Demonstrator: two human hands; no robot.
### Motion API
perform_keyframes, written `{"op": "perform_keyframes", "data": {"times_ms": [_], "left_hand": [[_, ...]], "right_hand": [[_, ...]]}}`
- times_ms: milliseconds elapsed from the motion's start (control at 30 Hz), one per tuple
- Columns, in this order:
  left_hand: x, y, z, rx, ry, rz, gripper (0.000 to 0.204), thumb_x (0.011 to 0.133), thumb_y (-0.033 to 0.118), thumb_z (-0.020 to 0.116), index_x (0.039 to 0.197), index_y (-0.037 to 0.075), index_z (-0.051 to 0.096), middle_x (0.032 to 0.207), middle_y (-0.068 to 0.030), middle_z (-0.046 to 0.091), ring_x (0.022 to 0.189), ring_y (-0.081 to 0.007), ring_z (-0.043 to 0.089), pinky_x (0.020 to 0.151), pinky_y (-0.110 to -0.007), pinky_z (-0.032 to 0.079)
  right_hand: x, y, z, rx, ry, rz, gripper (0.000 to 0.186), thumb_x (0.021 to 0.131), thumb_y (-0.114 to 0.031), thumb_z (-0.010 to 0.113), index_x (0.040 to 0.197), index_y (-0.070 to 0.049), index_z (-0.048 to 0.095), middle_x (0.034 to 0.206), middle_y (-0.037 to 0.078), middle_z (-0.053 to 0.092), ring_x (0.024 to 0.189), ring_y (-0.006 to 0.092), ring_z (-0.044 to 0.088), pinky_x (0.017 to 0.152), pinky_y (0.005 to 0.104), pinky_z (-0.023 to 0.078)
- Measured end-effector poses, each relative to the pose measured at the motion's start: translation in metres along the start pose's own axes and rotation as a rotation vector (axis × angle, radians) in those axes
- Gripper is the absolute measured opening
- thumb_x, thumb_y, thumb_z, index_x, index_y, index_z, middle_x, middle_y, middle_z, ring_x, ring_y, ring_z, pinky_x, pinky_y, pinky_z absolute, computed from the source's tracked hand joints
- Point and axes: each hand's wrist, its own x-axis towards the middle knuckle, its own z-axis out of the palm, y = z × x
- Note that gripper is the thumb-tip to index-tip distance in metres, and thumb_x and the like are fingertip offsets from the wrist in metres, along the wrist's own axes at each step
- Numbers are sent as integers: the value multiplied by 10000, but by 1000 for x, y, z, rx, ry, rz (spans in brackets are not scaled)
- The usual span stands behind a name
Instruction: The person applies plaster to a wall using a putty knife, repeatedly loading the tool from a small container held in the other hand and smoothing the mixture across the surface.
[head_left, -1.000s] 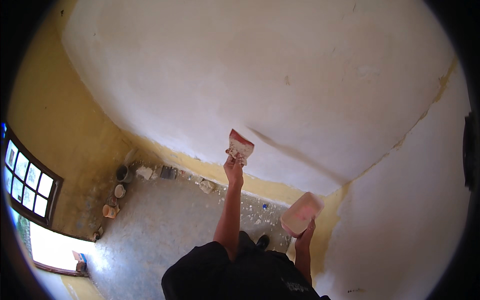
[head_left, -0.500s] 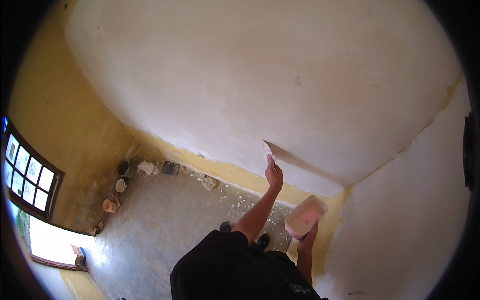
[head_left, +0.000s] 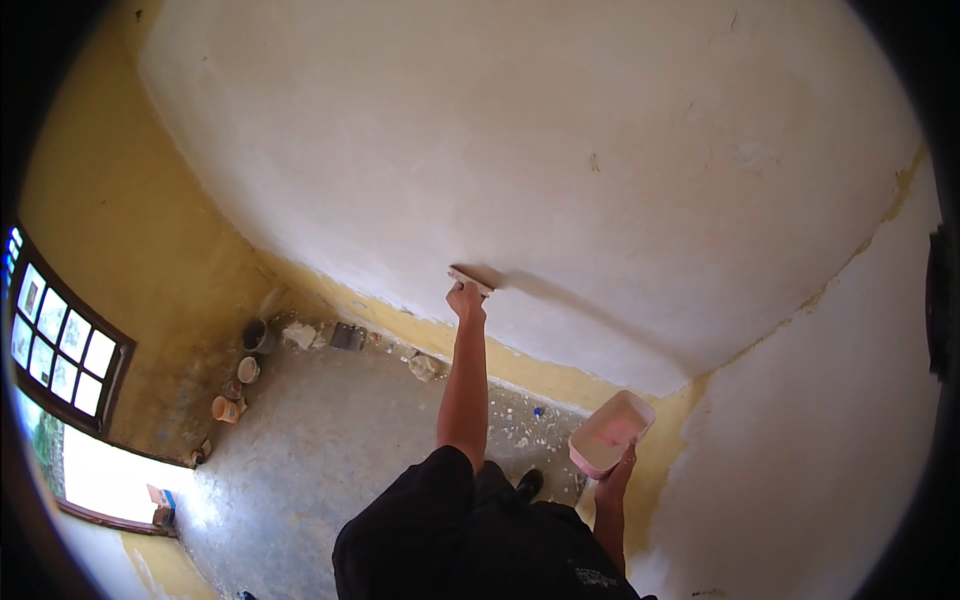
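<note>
My left hand [head_left: 466,301] reaches forward and is closed round a putty knife [head_left: 472,281]. Its wide blade lies against the white-coated wall [head_left: 600,230], just above the yellow band along the bottom; the fingers hide its handle. Lower right, my right hand [head_left: 616,478] grips the near end of a pale pink rectangular plastic tub [head_left: 588,461]. Inside the tub, pinkish paste [head_left: 617,430] covers part of the bottom. The tub is tilted a little and held apart from the wall.
A yellow wall [head_left: 150,260] with a paned window [head_left: 65,340] stands on the left. Near the far corner are a dark bucket [head_left: 256,336], a white bucket [head_left: 248,371] and an orange container [head_left: 226,409]. White splatters and a crumpled bag [head_left: 424,367] lie on the grey floor [head_left: 320,470].
My left hand has swept left along the wall with the putty knife, and the blade has turned from steep to nearly crosswise. The right hand and tub have hardly moved.
</note>
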Motion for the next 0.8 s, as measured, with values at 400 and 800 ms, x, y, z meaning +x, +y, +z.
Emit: {"op": "perform_keyframes", "data": {"times_ms": [400, 800], "left_hand": [[-197, 65, 56, 559, -427, 528, 193, 902, 82, 530, 993, -55, 630, 754, -261, 622, 651, -342, 624, 628, -391, 477], [-19, 63, 11, 516, 283, 983, 378, 912, -8, 484, 1285, -27, 547, 1095, -266, 641, 937, -375, 662, 751, -393, 527]], "right_hand": [[23, 17, 0, 23, -122, -14, 523, 1008, -419, 427, 1359, -31, 416, 1291, 102, 527, 1199, 238, 523, 1019, 384, 438], [14, 6, 2, 15, -113, -91, 506, 1010, -421, 409, 1315, -19, 452, 1250, 114, 555, 1161, 246, 551, 995, 385, 458]]}}
